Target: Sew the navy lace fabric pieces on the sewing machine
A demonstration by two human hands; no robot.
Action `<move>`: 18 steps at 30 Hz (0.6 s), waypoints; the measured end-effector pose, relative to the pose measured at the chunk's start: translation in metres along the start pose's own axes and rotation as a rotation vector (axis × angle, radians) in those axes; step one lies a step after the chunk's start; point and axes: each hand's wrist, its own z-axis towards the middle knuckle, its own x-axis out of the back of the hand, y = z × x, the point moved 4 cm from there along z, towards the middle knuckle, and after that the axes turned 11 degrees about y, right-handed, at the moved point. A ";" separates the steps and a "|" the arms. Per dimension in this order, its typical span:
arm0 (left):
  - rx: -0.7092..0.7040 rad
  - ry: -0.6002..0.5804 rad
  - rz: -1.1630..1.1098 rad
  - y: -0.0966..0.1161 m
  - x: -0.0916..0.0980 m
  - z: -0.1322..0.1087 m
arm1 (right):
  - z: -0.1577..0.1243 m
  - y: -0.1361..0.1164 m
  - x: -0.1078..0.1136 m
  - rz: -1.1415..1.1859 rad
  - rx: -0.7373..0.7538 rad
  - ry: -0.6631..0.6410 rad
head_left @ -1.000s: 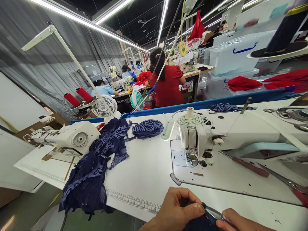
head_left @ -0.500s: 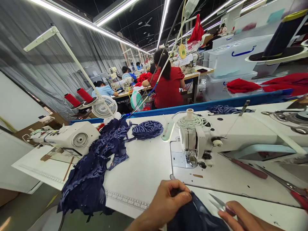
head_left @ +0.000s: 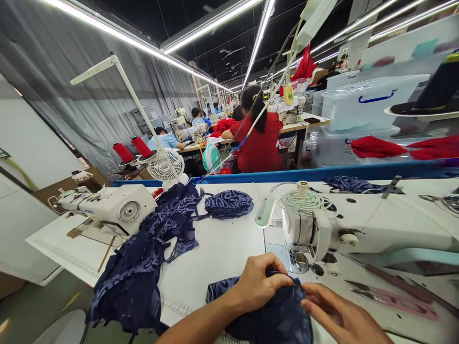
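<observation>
Both hands bunch the navy lace piece (head_left: 272,315) at bench (head_left: 222,248) edge, nr the sewing machine (head_left: 322,224). Left hand (head_left: 258,284) fingers pinch it; right hand (head_left: 337,313) fingers curl on fabric. Next, prob.: flatten, feed under needle.

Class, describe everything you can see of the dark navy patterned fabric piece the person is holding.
The dark navy patterned fabric piece looks thin and soft, with a lighter blue swirl pattern. It lies bunched and crumpled at the near edge of the white sewing table. The left hand grips its top from above; the right hand touches its right edge.
</observation>
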 end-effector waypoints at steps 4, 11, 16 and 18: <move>-0.144 0.070 0.123 -0.001 0.008 0.000 | 0.019 -0.007 -0.020 0.019 -0.052 -0.047; -0.283 0.181 0.384 -0.009 0.014 0.000 | 0.022 0.012 -0.028 0.068 -0.140 -0.116; -0.229 0.102 0.376 -0.003 0.010 -0.004 | 0.020 0.019 -0.029 0.163 -0.205 -0.123; -0.169 0.055 0.389 0.002 0.011 -0.004 | 0.020 0.020 -0.030 0.208 -0.216 -0.158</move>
